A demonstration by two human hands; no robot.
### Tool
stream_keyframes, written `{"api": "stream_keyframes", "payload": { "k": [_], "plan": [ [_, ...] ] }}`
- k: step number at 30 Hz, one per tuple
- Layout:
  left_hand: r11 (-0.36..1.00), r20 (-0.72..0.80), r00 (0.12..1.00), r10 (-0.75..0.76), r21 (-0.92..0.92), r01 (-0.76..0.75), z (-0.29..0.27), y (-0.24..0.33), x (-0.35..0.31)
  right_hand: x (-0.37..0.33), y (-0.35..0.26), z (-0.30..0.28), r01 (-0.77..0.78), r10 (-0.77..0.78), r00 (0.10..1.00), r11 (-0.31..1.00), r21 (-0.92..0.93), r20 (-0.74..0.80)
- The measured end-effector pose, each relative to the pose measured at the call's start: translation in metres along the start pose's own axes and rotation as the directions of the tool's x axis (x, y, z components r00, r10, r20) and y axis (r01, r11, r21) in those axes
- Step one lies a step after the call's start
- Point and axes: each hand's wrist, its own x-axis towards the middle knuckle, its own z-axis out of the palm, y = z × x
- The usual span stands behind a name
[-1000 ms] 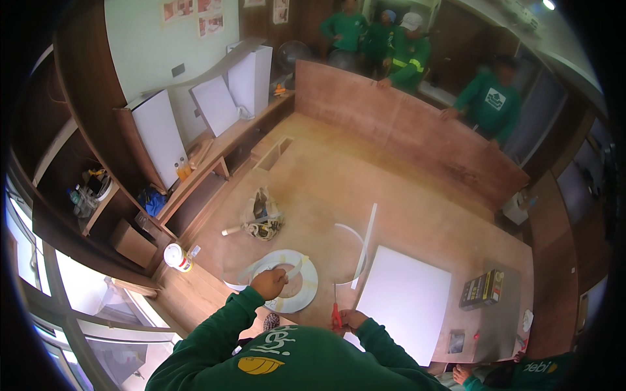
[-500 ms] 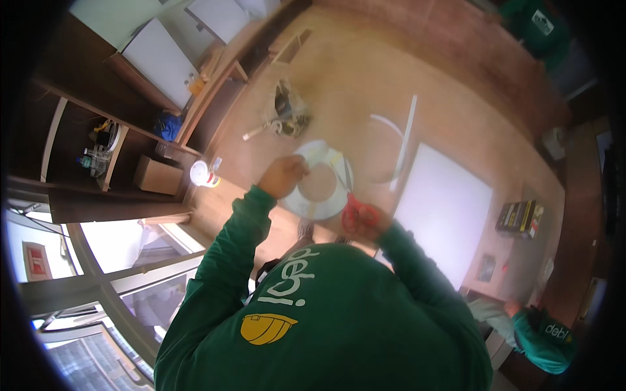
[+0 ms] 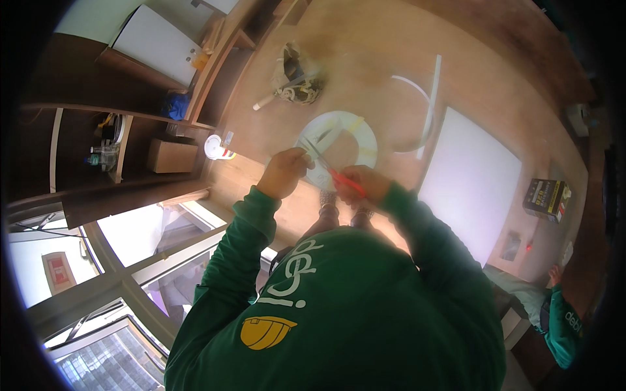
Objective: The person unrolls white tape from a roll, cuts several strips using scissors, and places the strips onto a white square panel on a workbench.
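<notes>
My right hand [image 3: 365, 182] is closed on a pair of scissors [image 3: 347, 182] with red handles. Their blades point up and left, slightly parted, toward my left hand [image 3: 285, 172]. The fingers of my left hand are pinched beside the blades, with a small pale bit at the tips that I cannot make out. Beneath both hands is a flat white ring [image 3: 367, 144] with yellowish patches on its upper part. Its near side reaches the table's front edge, and the hands and scissors cover some of it.
A white panel [image 3: 469, 189] lies right of my hands, with a black box [image 3: 546, 199] beyond it. Farther off are a white strip [image 3: 429, 107], a curved strip [image 3: 417, 88] and an open bag [image 3: 297, 81]. A white tub [image 3: 215, 147] stands left. Another person [image 3: 564, 326] is at lower right.
The view has shifted, so the table things appear elsewhere in the picture. My right hand and scissors have come closer to my left hand, and the blades now slant left across the ring.
</notes>
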Motion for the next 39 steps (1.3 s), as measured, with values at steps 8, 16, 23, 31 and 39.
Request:
{"api": "stream_keyframes", "payload": {
  "k": [8, 16, 23, 31, 39],
  "plan": [
    [0.986, -0.026, 0.997, -0.073, -0.152, 0.069, -0.003, 0.004, -0.006, 0.013, -0.001, 0.004, 0.024, -0.030, 0.998, 0.995, -0.097, -0.061],
    [0.981, -0.048, 0.996, -0.080, -0.183, 0.070, -0.006, 0.007, -0.006, 0.021, -0.005, 0.008, 0.035, -0.046, 0.996, 0.989, -0.143, -0.070],
    [0.979, -0.034, 0.999, -0.024, -0.202, 0.017, -0.003, 0.002, -0.002, 0.019, -0.007, 0.005, 0.059, -0.067, 0.996, 0.988, -0.143, -0.054],
    [0.980, -0.033, 0.997, -0.067, -0.187, 0.059, -0.001, 0.009, -0.002, 0.017, -0.009, 0.005, 0.058, -0.065, 0.996, 0.994, -0.097, -0.067],
    [0.989, -0.038, 0.999, -0.024, -0.144, 0.019, 0.004, 0.011, -0.001, 0.016, -0.006, 0.003, 0.098, -0.106, 0.992, 0.991, -0.093, -0.076]
  ]
}}
